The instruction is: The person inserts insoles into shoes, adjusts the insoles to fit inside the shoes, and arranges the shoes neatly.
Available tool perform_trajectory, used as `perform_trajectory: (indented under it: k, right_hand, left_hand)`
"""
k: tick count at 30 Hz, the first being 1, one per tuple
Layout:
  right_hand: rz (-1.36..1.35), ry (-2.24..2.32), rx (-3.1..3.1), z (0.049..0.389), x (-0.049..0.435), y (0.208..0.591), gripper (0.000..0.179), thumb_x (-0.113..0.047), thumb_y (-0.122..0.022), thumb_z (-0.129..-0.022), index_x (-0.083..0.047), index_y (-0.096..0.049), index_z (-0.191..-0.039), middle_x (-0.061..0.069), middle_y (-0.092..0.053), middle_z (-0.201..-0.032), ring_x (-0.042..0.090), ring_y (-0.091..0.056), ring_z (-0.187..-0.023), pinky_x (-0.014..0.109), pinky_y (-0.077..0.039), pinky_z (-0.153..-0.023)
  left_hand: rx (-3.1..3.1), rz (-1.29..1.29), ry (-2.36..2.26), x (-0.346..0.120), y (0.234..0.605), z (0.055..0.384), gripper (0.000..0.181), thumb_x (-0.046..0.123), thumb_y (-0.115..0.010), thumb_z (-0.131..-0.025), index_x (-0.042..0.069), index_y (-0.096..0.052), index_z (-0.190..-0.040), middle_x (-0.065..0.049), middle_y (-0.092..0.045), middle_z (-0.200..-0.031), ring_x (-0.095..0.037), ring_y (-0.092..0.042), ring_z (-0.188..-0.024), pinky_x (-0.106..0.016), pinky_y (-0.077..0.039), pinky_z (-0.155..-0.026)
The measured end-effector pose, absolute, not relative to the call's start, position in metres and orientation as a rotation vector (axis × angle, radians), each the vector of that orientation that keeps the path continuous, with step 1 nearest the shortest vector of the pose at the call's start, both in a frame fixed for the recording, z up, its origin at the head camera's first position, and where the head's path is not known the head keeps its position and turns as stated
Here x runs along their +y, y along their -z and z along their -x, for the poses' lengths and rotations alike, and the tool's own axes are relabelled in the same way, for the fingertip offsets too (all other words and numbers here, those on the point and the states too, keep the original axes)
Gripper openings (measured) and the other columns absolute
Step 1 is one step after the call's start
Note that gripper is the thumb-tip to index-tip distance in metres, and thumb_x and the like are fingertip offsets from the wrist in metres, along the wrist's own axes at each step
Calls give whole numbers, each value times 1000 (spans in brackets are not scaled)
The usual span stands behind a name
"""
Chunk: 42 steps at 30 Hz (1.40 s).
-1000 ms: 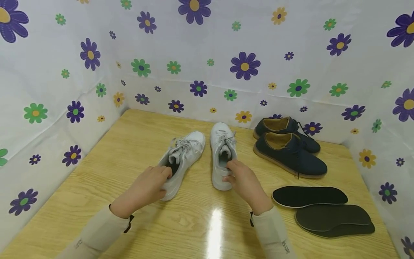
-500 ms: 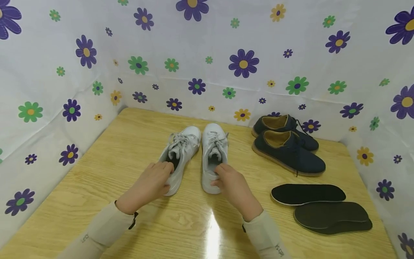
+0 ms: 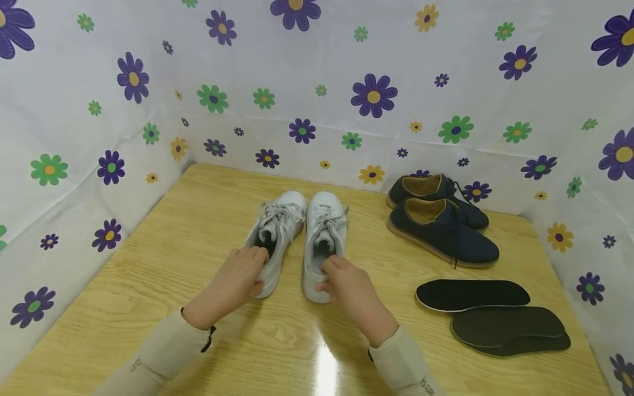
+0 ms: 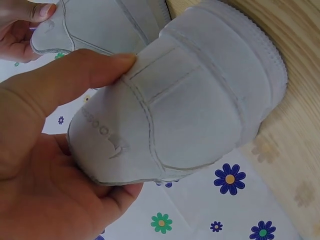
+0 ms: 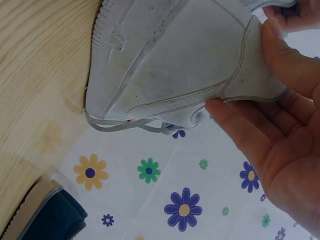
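Two white lace-up sneakers stand side by side on the wooden table, toes pointing away and almost touching. My left hand (image 3: 236,280) grips the heel of the left sneaker (image 3: 286,220), fingers inside the collar and thumb behind. In the left wrist view that sneaker's heel (image 4: 185,100) sits between thumb and fingers. At the right sneaker (image 3: 324,214), my right hand (image 3: 350,289) pinches the heel collar in the same way. The right wrist view shows the thumb on the back of the heel (image 5: 180,60) and the fingers over the collar's edge.
A pair of navy lace-up shoes (image 3: 446,236) with tan soles stands at the back right. Nearer me on the right lie a black insole (image 3: 473,294) and dark olive insoles (image 3: 510,330), partly overlapping. Flower-patterned cloth (image 3: 317,71) encloses the table's back and sides.
The right sneaker has moved left with my right hand, closing the gap to the left one. The left sneaker has turned slightly, its toe shifting left. Both hands keep their hold.
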State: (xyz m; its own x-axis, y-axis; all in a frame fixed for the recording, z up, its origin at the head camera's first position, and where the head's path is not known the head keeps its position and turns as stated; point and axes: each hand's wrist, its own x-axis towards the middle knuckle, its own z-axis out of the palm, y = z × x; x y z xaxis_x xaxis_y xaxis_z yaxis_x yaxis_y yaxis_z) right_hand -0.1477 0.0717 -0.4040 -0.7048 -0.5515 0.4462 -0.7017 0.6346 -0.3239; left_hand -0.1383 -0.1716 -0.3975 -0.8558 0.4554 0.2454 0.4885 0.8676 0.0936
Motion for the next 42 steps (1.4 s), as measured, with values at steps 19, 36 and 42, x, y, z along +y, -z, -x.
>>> perform_trajectory:
  k: [19, 36, 42]
  right_hand:
    - [-934, -627, -2506, 142, 77, 407, 30, -19, -83, -72, -6, -60, -86, 1, -53, -78, 15, -57, -65, 27, -49, -53]
    - [-948, -536, -2479, 144, 64, 406, 31, -27, -81, -73, -10, -60, -90, -3, -54, -81, 11, -60, -71, 23, -49, -54]
    - [-1021, -585, -2565, 141, 67, 404, 28, -25, -74, -84, -9, -62, -103, -1, -59, -92, 11, -62, -78, 22, -51, -59]
  left_hand:
    - [-2785, 825, 141, -144, 399, 156, 48, 5, -86, -64, 5, -43, -84, -4, -41, -75, -23, -40, -68, -33, -31, -62]
    - [-2717, 834, 133, -148, 385, 152, 44, 8, -86, -66, 2, -52, -95, -9, -49, -82, -29, -50, -76, -41, -41, -69]
    - [-2572, 981, 274, -144, 383, 151, 41, 1, -84, -65, 2, -57, -96, -7, -52, -86, -27, -53, -77, -40, -42, -68]
